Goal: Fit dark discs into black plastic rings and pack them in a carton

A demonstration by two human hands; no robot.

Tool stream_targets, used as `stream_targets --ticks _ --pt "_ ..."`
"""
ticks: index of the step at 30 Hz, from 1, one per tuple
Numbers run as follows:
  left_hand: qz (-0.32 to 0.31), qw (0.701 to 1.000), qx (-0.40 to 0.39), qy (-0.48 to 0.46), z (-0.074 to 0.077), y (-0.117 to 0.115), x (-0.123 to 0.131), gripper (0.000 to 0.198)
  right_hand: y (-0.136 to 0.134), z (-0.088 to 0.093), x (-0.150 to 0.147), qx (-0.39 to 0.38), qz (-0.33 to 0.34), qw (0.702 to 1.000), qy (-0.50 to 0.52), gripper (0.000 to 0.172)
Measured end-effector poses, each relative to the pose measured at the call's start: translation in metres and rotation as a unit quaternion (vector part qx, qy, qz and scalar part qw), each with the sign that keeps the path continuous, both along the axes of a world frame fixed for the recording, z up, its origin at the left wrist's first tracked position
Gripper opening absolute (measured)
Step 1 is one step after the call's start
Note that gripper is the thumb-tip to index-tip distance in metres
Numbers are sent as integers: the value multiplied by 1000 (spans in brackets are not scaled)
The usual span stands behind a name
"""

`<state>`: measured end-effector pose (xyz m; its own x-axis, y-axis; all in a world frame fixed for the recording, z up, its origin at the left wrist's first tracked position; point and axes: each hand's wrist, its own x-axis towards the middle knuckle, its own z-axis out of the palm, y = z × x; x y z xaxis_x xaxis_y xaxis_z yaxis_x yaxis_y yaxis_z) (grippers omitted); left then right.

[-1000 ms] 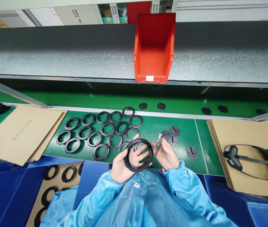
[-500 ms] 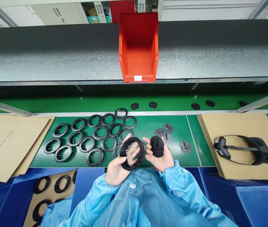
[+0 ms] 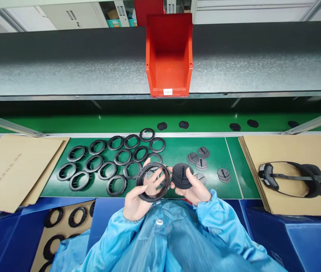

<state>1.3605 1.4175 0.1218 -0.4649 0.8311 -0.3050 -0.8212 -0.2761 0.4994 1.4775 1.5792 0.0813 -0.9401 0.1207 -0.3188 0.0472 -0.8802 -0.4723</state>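
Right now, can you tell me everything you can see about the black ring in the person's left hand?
The black ring is a thin, round band that looks like hard plastic, with a big hole in the middle. The left hand holds it up and tilted, above the green mat. The fingers touch it and show through the hole. Nothing seems fitted inside it. It looks like the other black rings lying on the mat.
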Motion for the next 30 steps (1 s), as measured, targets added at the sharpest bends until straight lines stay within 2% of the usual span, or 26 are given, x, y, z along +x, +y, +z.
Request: stream_targets --ticks 3,8,12,16,20,23,26,30 --pt "10 1000 7 4 4 -3 -1 94 -1 1 -2 56 1 998 -17 52" --pt "19 1000 16 3 7 -5 1 96 -1 -2 -3 135 0 991 -20 49" --pt "23 1000 6 7 7 -6 1 96 0 -2 -5 246 -59 966 -47 44" --pt "24 1000 -5 7 6 -6 1 96 -2 2 -5 299 -110 944 -87 56" --pt "41 999 -17 8 6 -3 1 96 -3 4 -2 328 -148 931 -63 62" --pt "38 999 -22 -2 3 -2 2 94 -3 6 1 404 -137 903 -56 45" --pt "24 999 -21 -21 -1 0 4 85 -5 10 2 501 -108 856 -67 26" --pt "13 1000 0 -24 -3 2 9 82 -9 16 -1 571 -120 811 -38 24"
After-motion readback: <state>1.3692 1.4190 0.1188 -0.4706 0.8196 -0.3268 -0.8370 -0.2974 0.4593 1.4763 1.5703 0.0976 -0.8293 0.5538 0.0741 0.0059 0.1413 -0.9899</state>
